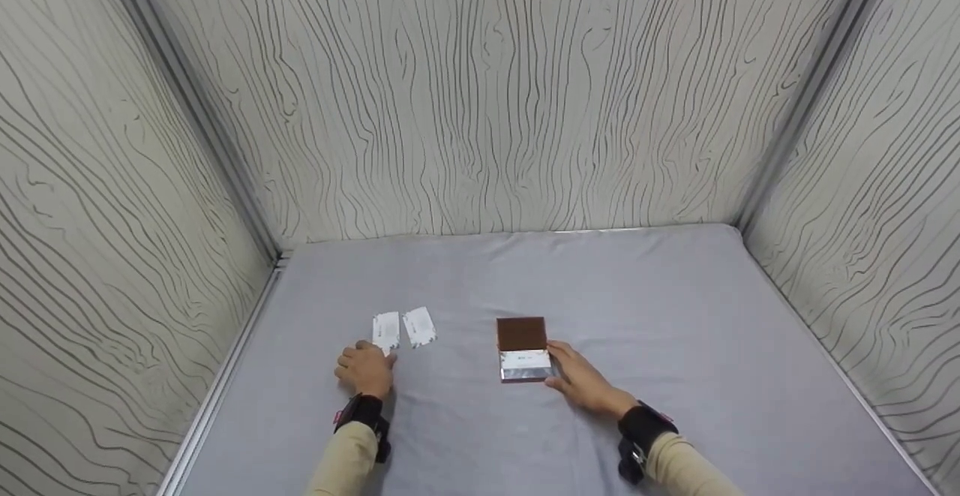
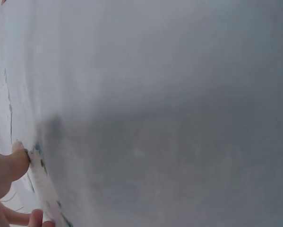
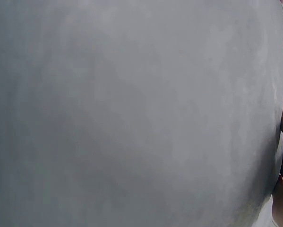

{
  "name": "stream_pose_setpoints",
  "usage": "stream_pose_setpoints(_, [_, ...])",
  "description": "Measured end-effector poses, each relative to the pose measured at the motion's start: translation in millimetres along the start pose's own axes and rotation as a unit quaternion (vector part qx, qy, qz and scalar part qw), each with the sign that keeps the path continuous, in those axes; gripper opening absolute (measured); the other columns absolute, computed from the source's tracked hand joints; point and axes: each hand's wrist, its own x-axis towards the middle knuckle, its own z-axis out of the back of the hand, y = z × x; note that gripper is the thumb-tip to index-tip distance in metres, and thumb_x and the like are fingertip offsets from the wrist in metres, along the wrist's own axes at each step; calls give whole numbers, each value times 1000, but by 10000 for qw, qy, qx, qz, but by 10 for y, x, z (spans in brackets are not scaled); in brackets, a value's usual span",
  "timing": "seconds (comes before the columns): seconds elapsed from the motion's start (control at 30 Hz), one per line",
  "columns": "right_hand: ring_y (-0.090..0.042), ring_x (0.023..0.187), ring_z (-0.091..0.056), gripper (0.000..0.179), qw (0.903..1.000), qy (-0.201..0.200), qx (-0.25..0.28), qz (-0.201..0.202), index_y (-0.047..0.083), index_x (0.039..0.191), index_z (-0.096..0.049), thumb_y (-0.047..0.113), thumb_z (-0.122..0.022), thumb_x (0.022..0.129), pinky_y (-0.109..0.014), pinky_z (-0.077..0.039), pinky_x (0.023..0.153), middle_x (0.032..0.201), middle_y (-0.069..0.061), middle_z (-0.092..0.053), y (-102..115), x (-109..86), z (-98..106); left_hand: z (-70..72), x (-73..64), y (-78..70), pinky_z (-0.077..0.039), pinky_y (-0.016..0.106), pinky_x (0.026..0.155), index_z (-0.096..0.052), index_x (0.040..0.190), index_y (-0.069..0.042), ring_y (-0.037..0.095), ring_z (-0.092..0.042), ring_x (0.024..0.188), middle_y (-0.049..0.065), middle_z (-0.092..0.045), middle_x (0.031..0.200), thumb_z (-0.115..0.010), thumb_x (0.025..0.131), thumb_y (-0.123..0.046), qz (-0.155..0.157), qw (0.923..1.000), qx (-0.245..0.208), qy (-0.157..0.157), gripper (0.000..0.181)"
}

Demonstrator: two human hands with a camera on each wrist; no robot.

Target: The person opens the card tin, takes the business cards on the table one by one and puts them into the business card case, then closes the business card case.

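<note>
Two white printed cards with small dark leaf-like marks lie at the left of the cloth. The left card (image 1: pixel 386 326) has its near end under my left hand (image 1: pixel 367 370). In the left wrist view, the thumb and fingertips grip the edges of this card (image 2: pixel 46 187). The right card (image 1: pixel 420 327) lies slightly tilted beside it. An opened brown card case (image 1: pixel 522 333), lid raised on the far side, holds a white card (image 1: pixel 526 359) above a shiny silver strip. My right hand (image 1: pixel 589 385) holds the case's right side between thumb and fingers; the right wrist view shows only its edge.
A grey, lightly wrinkled cloth (image 1: pixel 465 278) covers the table. Pale wood-grain panels (image 1: pixel 480 106) stand at the back and both sides. Metal rails (image 1: pixel 217 391) run along the table's side edges.
</note>
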Motion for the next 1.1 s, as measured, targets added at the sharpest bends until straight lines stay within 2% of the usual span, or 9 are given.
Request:
stream_pose_setpoints(0.23, [-50, 128, -42, 56, 10000, -19, -12, -12, -19, 135, -41, 12, -64, 95, -61, -33, 102, 138, -33, -43, 8, -10, -6, -22, -10, 9, -45, 51, 70, -53, 103, 21, 42, -56, 81, 32, -53, 87, -79, 81, -42, 54, 10000, 56, 11, 71])
stream_pose_setpoints(0.37, [-50, 127, -42, 56, 10000, -8, -30, -3, -19, 135, -42, 12, -64, 95, -61, -33, 102, 138, -33, -43, 19, -8, -2, -27, -4, 24, -45, 50, 69, -53, 99, 21, 42, -55, 80, 32, -53, 86, -81, 78, -42, 102, 9999, 18, -99, 73])
stream_pose_setpoints(0.5, [-50, 127, -42, 56, 10000, 23, -50, -44, -19, 135, -41, 12, -65, 95, -61, -34, 101, 138, -32, -43, 17, -1, 5, 6, -3, 24, -47, 51, 68, -56, 97, 22, 43, -55, 81, 32, -51, 87, -85, 75, -37, -16, 9993, -234, -292, 70])
stream_pose_setpoints(0.6, [-49, 128, -42, 56, 9999, 67, -32, -113, -19, 135, -41, 12, -65, 95, -60, -33, 102, 139, -32, -42, 8, 3, 5, 36, -14, 16, -49, 51, 67, -58, 96, 21, 44, -55, 81, 32, -48, 91, -86, 75, -27, -159, 9971, -655, -353, 59])
stream_pose_setpoints(0.67, [-49, 128, -42, 56, 9999, 69, -37, -121, -19, 135, -41, 13, -64, 95, -60, -33, 103, 139, -32, -42, 2, 5, 2, 53, -27, 14, -51, 51, 64, -57, 98, 19, 45, -57, 77, 33, -46, 93, -83, 78, -16, -240, 9941, -984, -380, 48])
stream_pose_setpoints(0.73, [-50, 128, -42, 56, 9999, 48, -48, -86, -19, 135, -41, 13, -64, 95, -60, -33, 102, 139, -32, -43, -4, 3, -5, 64, -44, 13, -52, 51, 59, -53, 103, 16, 45, -60, 71, 33, -45, 94, -74, 83, -5, -285, 9914, -1214, -386, 36])
stream_pose_setpoints(0.87, [-50, 127, -43, 57, 9999, 17, -57, -82, -19, 135, -42, 14, -65, 95, -61, -34, 102, 138, -32, -43, -14, -3, -16, 65, -75, 21, -52, 52, 53, -46, 111, 14, 43, -62, 61, 32, -48, 88, -55, 86, 7, -341, 9902, -1271, -472, 27])
stream_pose_setpoints(1.1, [-49, 128, -42, 57, 9999, 68, -37, -143, -18, 136, -41, 15, -64, 95, -60, -33, 103, 139, -32, -42, -27, -1, -12, 61, -49, 37, -52, 55, 54, -44, 116, 13, 44, -63, 61, 31, -53, 85, -53, 88, 5, -284, 9891, -1195, -811, 31])
